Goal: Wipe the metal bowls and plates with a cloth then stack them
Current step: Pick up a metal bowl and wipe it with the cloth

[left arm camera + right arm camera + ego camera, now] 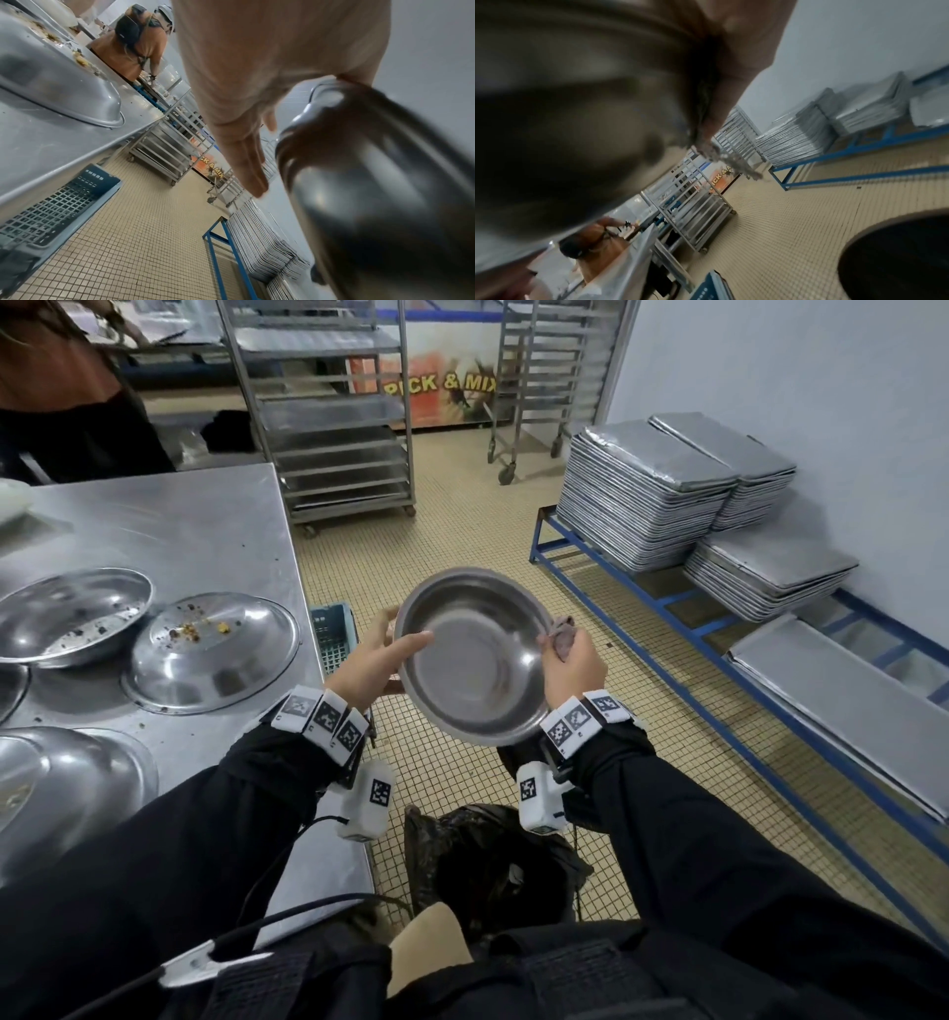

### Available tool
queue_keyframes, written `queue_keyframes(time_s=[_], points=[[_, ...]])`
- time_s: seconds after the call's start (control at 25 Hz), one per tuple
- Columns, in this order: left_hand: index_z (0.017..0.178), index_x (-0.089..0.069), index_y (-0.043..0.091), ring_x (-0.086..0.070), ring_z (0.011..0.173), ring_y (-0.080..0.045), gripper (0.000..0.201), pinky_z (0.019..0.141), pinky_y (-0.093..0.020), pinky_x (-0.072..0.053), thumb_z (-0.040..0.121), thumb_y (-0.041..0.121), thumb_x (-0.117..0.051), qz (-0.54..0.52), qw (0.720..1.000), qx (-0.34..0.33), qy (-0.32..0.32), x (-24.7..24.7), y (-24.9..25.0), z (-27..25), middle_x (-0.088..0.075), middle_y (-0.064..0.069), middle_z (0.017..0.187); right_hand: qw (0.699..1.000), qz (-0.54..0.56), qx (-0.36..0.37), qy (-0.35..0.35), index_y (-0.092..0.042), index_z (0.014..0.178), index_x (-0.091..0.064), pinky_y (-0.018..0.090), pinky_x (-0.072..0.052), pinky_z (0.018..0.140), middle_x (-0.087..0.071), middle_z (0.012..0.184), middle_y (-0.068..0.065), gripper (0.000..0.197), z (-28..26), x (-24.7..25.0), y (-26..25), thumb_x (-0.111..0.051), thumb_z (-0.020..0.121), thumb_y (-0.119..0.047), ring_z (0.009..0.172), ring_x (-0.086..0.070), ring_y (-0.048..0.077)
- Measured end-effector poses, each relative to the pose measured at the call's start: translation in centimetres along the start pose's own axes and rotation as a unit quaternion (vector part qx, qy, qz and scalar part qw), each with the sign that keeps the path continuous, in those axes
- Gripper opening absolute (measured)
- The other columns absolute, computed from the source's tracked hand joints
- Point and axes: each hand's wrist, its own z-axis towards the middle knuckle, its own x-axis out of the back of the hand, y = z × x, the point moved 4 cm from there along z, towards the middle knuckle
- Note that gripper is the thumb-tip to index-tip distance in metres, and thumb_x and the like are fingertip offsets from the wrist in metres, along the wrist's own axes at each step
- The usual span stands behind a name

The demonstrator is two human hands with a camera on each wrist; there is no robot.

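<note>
I hold a shiny metal bowl [475, 654] tilted up in the air over the tiled floor, its inside facing me. My left hand [380, 654] pinches its left rim, thumb on the inside and fingers [244, 158] stretched along the back of the bowl [372, 182]. My right hand [570, 660] grips a bunched grey cloth [562, 636] against the right rim. In the right wrist view the bowl [577, 121] is a blurred mass, with a frayed end of the cloth [726, 160] hanging past the hand [744, 50].
On the steel table [205, 526] to my left lie a soiled plate [72, 613], an upturned bowl [210, 652] with crumbs on it and another dish [67, 788]. A black bin bag [488, 865] gapes below. Tray stacks [647, 495] fill a blue rack; another person [67, 387] stands far left.
</note>
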Motion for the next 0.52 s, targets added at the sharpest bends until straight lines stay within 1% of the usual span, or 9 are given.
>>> queue_keyframes(time_s=[0.04,0.12,0.2,0.24,0.28,0.36,0.44,0.48,0.52], points=[[0.138,-0.026,0.025,-0.071,0.086,-0.021,0.069,0.077,-0.035,-0.058,0.084,0.039,-0.068,0.003,1.0,-0.019,0.02,-0.3,0.0,-0.3,-0.061,-0.011,0.114,0.999,0.026,-0.017,0.032,-0.009,0.09,-0.053,0.008,-0.034,0.048,-0.056,0.077,-0.005,0.018,-0.2,-0.1,-0.1,-0.061,0.09,-0.025,0.061,-0.049,0.0],[0.139,-0.01,0.031,-0.066,0.096,-0.013,0.079,0.082,-0.026,-0.055,0.086,0.021,-0.068,0.009,0.997,-0.066,0.031,-1.7,0.3,-1.5,-0.055,0.0,0.117,0.994,0.067,-0.034,0.076,-0.006,0.096,-0.052,0.007,-0.033,0.045,-0.058,0.081,-0.001,0.021,-0.7,-0.5,-0.5,-0.058,0.092,-0.025,0.063,-0.051,0.003],[0.134,-0.007,0.033,-0.057,0.097,-0.002,0.079,0.075,-0.014,-0.052,0.088,0.003,-0.063,0.006,0.993,-0.108,0.053,-2.9,0.7,-2.0,-0.048,0.008,0.113,0.989,0.104,-0.048,0.094,-0.008,0.094,-0.048,0.006,-0.034,0.044,-0.055,0.075,-0.004,0.02,-1.0,-0.8,-0.9,-0.055,0.094,-0.027,0.061,-0.049,0.002],[0.135,-0.007,0.03,-0.056,0.095,-0.002,0.076,0.073,-0.015,-0.053,0.089,-0.005,-0.057,-0.001,0.991,-0.116,0.068,-2.9,0.9,-1.9,-0.045,0.008,0.111,0.988,0.118,-0.059,0.085,-0.01,0.094,-0.047,0.007,-0.034,0.045,-0.053,0.075,-0.005,0.02,-1.1,-0.9,-0.9,-0.052,0.095,-0.029,0.061,-0.049,0.001],[0.139,-0.008,0.027,-0.057,0.093,-0.004,0.074,0.074,-0.019,-0.055,0.09,-0.009,-0.05,-0.008,0.99,-0.115,0.085,-2.6,1.1,-1.7,-0.044,0.007,0.108,0.988,0.123,-0.071,0.064,-0.01,0.097,-0.047,0.009,-0.034,0.048,-0.054,0.077,-0.004,0.021,-1.1,-1.2,-0.8,-0.049,0.097,-0.032,0.062,-0.05,0.002],[0.142,-0.011,0.026,-0.058,0.09,-0.01,0.07,0.075,-0.029,-0.058,0.09,-0.01,-0.041,-0.009,0.987,-0.097,0.127,-1.3,1.2,-0.9,-0.046,0.004,0.106,0.993,0.071,-0.096,-0.01,-0.012,0.1,-0.05,0.018,-0.039,0.053,-0.058,0.085,-0.001,0.029,-1.1,-2.1,-0.4,-0.04,0.098,-0.039,0.069,-0.055,0.008],[0.143,-0.02,0.028,-0.059,0.09,-0.014,0.06,0.075,-0.033,-0.057,0.094,-0.002,-0.041,0.002,0.983,-0.082,0.167,0.1,0.9,-0.2,-0.05,0.002,0.104,0.994,-0.047,-0.082,-0.046,-0.01,0.091,-0.055,0.023,-0.047,0.061,-0.058,0.099,0.006,0.041,-0.9,-2.3,0.4,-0.037,0.097,-0.046,0.083,-0.059,0.018],[0.143,-0.025,0.028,-0.059,0.092,-0.014,0.053,0.074,-0.032,-0.056,0.098,0.006,-0.042,0.015,0.98,-0.079,0.181,0.6,0.5,0.0,-0.053,0.003,0.104,0.993,-0.082,-0.073,-0.052,-0.008,0.089,-0.056,0.02,-0.047,0.061,-0.054,0.105,0.008,0.042,-1.1,-2.4,0.6,-0.038,0.097,-0.045,0.089,-0.057,0.021],[0.142,-0.03,0.028,-0.059,0.094,-0.013,0.044,0.074,-0.027,-0.052,0.101,0.016,-0.042,0.031,0.979,-0.078,0.187,0.9,0.3,0.2,-0.055,0.005,0.105,0.993,-0.084,-0.054,-0.063,-0.007,0.093,-0.057,0.016,-0.047,0.06,-0.051,0.11,0.008,0.039,-1.7,-2.5,0.4,-0.041,0.097,-0.041,0.092,-0.056,0.02]])
